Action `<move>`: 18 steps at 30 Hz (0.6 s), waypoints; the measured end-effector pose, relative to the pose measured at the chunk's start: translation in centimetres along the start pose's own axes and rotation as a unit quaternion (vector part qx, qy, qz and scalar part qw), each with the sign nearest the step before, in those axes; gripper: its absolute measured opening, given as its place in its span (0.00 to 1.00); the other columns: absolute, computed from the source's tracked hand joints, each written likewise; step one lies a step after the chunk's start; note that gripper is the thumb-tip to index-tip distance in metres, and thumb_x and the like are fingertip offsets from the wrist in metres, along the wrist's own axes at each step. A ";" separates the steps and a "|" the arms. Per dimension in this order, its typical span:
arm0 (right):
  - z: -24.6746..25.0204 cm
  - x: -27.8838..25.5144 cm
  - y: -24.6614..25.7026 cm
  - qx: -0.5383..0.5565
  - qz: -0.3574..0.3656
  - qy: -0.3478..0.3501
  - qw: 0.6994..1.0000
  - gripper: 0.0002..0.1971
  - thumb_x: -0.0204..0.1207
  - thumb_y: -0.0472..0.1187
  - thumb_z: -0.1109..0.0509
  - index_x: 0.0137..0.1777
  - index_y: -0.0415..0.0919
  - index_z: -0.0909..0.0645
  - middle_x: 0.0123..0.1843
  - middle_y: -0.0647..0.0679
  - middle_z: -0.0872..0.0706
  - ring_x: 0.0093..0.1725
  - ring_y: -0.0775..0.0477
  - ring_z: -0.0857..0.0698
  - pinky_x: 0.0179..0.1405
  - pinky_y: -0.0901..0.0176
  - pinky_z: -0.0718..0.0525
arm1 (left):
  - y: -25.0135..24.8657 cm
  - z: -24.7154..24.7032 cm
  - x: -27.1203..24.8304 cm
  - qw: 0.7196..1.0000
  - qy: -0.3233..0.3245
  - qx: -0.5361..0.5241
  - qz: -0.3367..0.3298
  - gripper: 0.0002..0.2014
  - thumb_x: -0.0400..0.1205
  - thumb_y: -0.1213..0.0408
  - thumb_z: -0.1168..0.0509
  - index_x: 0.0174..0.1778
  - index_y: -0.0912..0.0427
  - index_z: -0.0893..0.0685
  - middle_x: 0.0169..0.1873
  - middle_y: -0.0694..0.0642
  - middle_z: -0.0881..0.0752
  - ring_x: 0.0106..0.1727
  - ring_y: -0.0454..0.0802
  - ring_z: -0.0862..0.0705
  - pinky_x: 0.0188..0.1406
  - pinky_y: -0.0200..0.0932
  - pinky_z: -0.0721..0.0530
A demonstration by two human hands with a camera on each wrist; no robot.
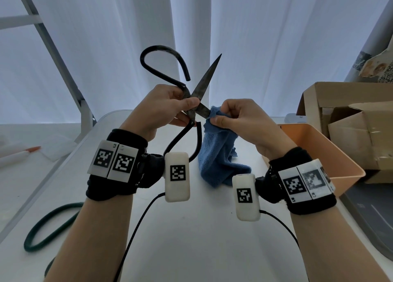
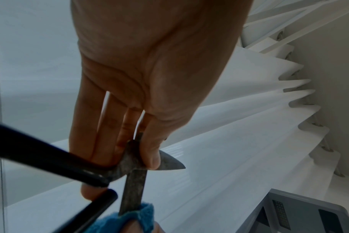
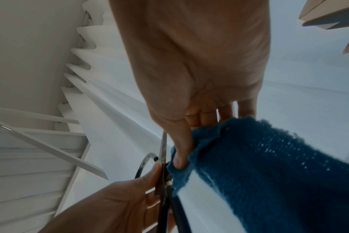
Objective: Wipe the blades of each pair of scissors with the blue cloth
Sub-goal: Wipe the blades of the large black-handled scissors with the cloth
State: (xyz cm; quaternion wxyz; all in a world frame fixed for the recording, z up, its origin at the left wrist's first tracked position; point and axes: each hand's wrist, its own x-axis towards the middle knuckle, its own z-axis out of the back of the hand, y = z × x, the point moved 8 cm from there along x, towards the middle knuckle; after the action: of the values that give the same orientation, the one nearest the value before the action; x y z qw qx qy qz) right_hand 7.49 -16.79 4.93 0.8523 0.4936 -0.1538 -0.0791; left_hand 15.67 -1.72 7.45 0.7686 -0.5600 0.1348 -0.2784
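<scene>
A big pair of dark metal scissors (image 1: pixel 204 79) with black loop handles is held up above the white table (image 1: pixel 191 239), blades spread wide. My left hand (image 1: pixel 170 107) pinches the scissors at the pivot (image 2: pixel 130 159), thumb on one side and fingers on the other. One blade points up and right; the lower blade (image 2: pixel 133 190) runs into the blue cloth (image 1: pixel 219 154). My right hand (image 1: pixel 236 115) pinches the cloth (image 3: pixel 259 165) around that blade's tip, and the rest of the cloth hangs down to the table. The wrapped tip is hidden.
An orange plastic bin (image 1: pixel 331 154) stands at the right of the table, with open cardboard boxes (image 1: pixel 350 122) behind it. A green cable (image 1: pixel 49 228) loops at the lower left. White curtains hang behind, and a white metal frame (image 1: pixel 53 54) leans at the left.
</scene>
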 end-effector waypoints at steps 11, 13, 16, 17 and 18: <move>-0.6 -0.2 0.7 0.081 0.021 -0.013 0.996 0.09 0.73 0.41 0.19 0.49 0.37 0.11 0.43 0.42 0.07 0.42 0.52 0.09 0.42 0.67 0.16 | -0.3 -1.2 0.0 0.998 0.043 0.025 -0.023 0.08 0.84 0.63 0.30 0.50 0.66 0.11 0.41 0.60 0.07 0.41 0.56 0.07 0.40 0.45 0.08; -0.6 -0.2 0.8 0.059 0.022 -0.017 0.998 0.06 0.74 0.38 0.20 0.47 0.37 0.11 0.42 0.41 0.07 0.41 0.50 0.09 0.41 0.65 0.15 | -0.1 -1.5 0.2 0.998 0.045 0.038 -0.026 0.09 0.83 0.63 0.29 0.51 0.66 0.11 0.43 0.64 0.08 0.43 0.60 0.07 0.45 0.50 0.07; -0.5 -0.2 0.6 0.043 0.016 0.003 0.999 0.02 0.77 0.33 0.24 0.48 0.35 0.11 0.43 0.38 0.07 0.45 0.40 0.08 0.51 0.50 0.11 | 0.1 -1.7 0.2 0.998 0.048 0.037 -0.022 0.06 0.84 0.64 0.29 0.48 0.64 0.11 0.42 0.64 0.08 0.41 0.61 0.07 0.43 0.50 0.07; -0.5 -0.1 0.5 0.036 0.015 0.009 0.999 0.02 0.78 0.32 0.26 0.48 0.35 0.12 0.44 0.38 0.07 0.46 0.39 0.08 0.53 0.47 0.11 | 0.1 -1.7 0.1 0.998 0.049 0.034 -0.021 0.06 0.84 0.64 0.29 0.47 0.63 0.12 0.41 0.64 0.08 0.40 0.61 0.07 0.43 0.50 0.07; -0.5 -0.1 0.5 0.029 0.015 0.012 0.999 0.02 0.78 0.33 0.26 0.48 0.36 0.12 0.44 0.38 0.07 0.45 0.40 0.08 0.55 0.46 0.12 | 0.0 -1.8 0.2 0.998 0.049 0.033 -0.021 0.06 0.84 0.64 0.29 0.47 0.63 0.12 0.40 0.63 0.08 0.40 0.60 0.07 0.42 0.50 0.07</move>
State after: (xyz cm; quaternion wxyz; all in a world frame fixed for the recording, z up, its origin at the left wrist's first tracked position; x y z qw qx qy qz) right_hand 7.51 -16.13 5.12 0.8407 0.5165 -0.1529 -0.0555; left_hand 14.91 -3.19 6.83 0.7731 -0.5230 0.1511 -0.3254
